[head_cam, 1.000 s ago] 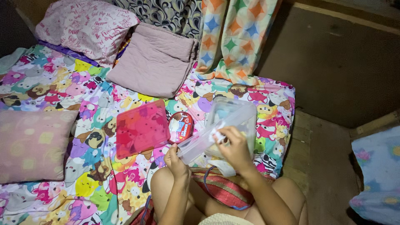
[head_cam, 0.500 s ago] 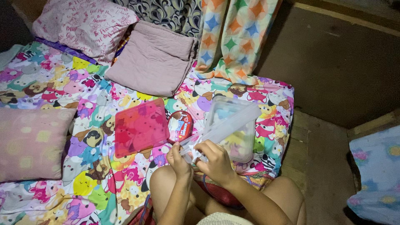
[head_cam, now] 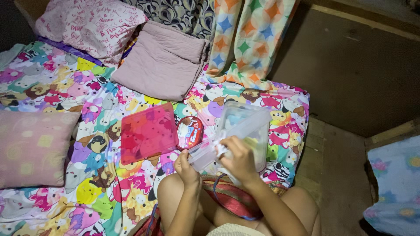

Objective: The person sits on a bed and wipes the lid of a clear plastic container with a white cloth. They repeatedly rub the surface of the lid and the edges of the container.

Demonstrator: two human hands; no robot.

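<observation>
The left hand pinches the near corner of a clear plastic lid, tilted up and away from it over the lap. The right hand is closed around a small white cloth pressed against the lid's face. Just beyond that grip stands the clear plastic box on the bed; left of the left hand lie a red lid and a small red tin. The lid looks light, thin, somewhat bendy and smooth, likely slippery; its rim or corners offer the surest hold.
</observation>
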